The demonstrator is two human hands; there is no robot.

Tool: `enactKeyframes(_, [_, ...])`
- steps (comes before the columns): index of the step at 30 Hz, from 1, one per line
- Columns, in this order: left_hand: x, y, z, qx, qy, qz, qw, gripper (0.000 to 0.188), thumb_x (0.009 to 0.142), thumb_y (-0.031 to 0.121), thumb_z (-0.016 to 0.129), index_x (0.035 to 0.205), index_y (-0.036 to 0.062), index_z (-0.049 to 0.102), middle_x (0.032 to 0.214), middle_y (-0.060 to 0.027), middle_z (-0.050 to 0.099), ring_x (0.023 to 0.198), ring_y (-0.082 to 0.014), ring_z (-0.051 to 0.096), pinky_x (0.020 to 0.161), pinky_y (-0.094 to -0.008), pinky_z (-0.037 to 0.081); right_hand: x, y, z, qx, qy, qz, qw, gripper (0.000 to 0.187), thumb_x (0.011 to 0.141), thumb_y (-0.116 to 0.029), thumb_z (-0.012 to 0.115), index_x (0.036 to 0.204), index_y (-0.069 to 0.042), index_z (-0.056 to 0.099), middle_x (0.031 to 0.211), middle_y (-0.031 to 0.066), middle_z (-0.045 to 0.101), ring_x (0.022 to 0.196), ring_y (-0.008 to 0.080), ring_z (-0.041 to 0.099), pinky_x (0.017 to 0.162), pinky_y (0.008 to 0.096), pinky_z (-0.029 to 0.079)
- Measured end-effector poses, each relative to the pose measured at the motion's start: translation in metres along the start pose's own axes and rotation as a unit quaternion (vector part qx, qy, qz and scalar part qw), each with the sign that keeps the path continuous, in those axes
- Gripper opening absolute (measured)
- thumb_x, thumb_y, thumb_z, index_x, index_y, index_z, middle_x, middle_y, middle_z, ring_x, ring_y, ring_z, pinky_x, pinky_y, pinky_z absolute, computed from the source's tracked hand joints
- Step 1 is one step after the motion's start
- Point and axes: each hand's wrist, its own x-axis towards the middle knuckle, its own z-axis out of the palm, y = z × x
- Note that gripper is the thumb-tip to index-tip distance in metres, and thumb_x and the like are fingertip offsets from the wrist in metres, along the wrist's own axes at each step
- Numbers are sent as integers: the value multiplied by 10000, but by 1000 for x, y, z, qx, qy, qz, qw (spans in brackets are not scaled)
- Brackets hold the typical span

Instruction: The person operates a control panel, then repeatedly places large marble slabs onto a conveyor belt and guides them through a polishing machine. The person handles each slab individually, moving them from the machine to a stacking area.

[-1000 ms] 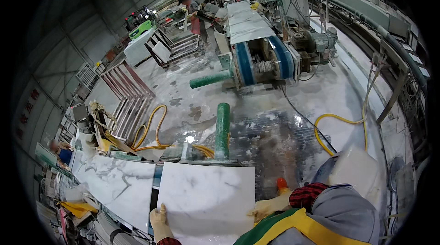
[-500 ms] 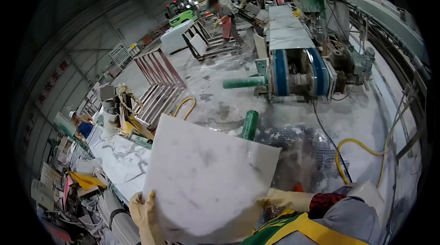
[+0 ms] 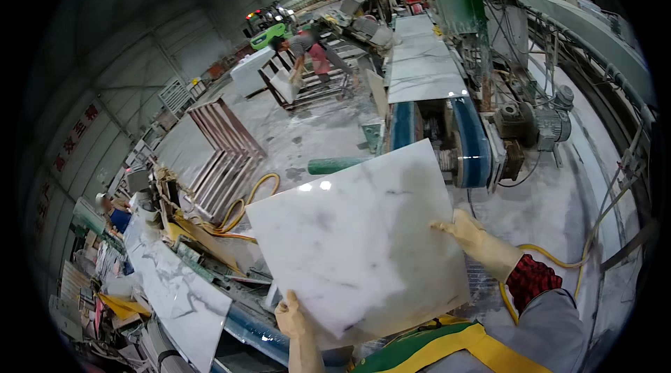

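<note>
Between my hands I carry a square, polished white marble slab with faint grey veins. It is tilted, its upper corner close to the blue conveyor belts. My left hand, in a cream rubber glove, is closed on the slab's lower left edge, with the thumb on the face. Gloved the same way, my right hand grips the right edge, fingertips on the face and the rest of the grip partly hidden. Beyond the slab, a blue-belted conveyor carries more veined marble slabs.
Another marble slab lies on the line at left. A slatted metal rack stands on the wet floor. Yellow hoses curl near it. A motor sits right of the conveyor. A co-worker bends over a farther rack.
The marble slab has turned and moved toward the conveyor, with both hands still on it. My right hand has come higher and farther right. A co-worker has bent down over a rack.
</note>
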Motion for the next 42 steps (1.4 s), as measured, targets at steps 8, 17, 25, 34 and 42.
enactKeyframes(8, [-5,-5,170,90,-133,-112,981,557,1062,519,740,1049,-36,774,1001,-128,802,831,-190,716,776,-386,590,47,125,-104,-36,187,235,953,762,1013,-580,775,1412,63,693,1275,146,769,1134,246,723,994,427,561])
enactKeyframes(17, [52,-17,334,167,-255,-92,948,500,1105,469,642,1230,-3,747,1171,-141,758,1012,-209,716,903,-384,578,99,141,-165,64,260,259,928,745,1002,-514,817,1453,59,662,1343,153,747,1177,250,710,1019,415,557])
enactKeyframes(25, [128,-7,459,236,-337,-98,906,535,1114,473,587,1318,3,740,1261,-207,766,1140,-342,724,1002,-452,555,209,222,-224,73,241,287,924,744,1010,-610,731,1500,-53,685,1386,130,752,1270,272,698,1080,413,535])
enactKeyframes(34, [170,10,506,366,-433,71,820,591,1131,541,463,1370,66,722,1364,-232,734,1276,-428,673,1108,-482,498,228,148,-222,204,217,283,912,616,1105,-514,646,1448,-4,692,1304,127,784,1170,239,742,1014,372,580])
enactKeyframes(42, [188,26,551,324,-439,-52,837,534,1131,493,565,1443,76,682,1365,-173,747,1248,-325,703,1074,-427,528,120,121,-191,330,163,404,838,443,1127,-433,653,1300,-37,750,1176,81,795,1039,215,760,882,322,606])
